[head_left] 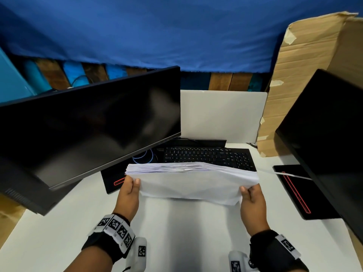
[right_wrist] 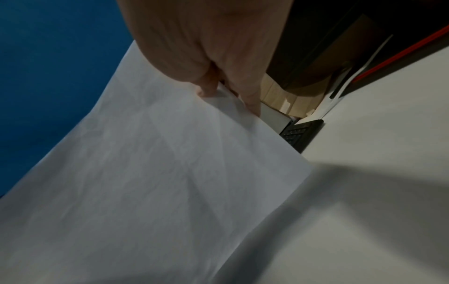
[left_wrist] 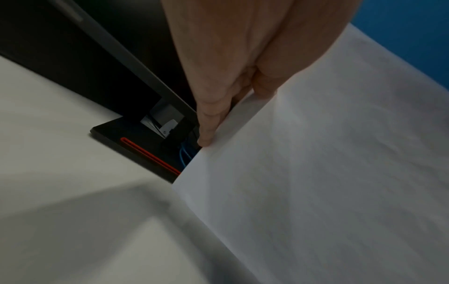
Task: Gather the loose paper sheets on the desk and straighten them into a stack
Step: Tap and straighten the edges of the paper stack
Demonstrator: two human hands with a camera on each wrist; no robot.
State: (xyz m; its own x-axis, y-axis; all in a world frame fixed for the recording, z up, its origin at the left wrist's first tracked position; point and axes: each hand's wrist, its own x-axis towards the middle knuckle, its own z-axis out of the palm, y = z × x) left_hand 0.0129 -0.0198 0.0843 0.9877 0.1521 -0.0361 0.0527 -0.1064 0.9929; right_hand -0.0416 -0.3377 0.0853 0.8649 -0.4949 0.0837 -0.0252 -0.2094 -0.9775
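Both hands on the paper stack point(head_left: 193, 181) — I hold it up on edge above the white desk point(head_left: 59, 222), near-centre, just in front of the keyboard point(head_left: 208, 157); the broad face tilts toward me, top edges fan slightly and are not flush, bottom edge hangs clear of the desk with its shadow underneath.

My left hand point(head_left: 127, 193) clamps the stack's left end; thumb on the near face, fingers point(left_wrist: 209, 123) curled round the back and along the side edge, seen in the left wrist view; my right hand point(head_left: 252, 199) clamps the right end the same way, thumb on the near face, fingers point(right_wrist: 252, 103) behind the sheets; the near sheet creases a bit at the lower right corner.

One thin white strip point(head_left: 288, 174) lies to the right of the stack, over the right monitor base point(head_left: 294, 195); cannot tell if it is a loose sheet seen edge-on.

Surroundings: left monitor point(head_left: 84, 130) is dark, far-left, its base point(left_wrist: 136, 146) with a red line sits just left of the stack; blue cable point(head_left: 141, 159) behind that base; right monitor point(head_left: 330, 138) is dark at the right edge; white board point(head_left: 222, 114) stands behind the keyboard; cardboard point(head_left: 298, 75) far right; blue cloth point(head_left: 157, 30) across the back.
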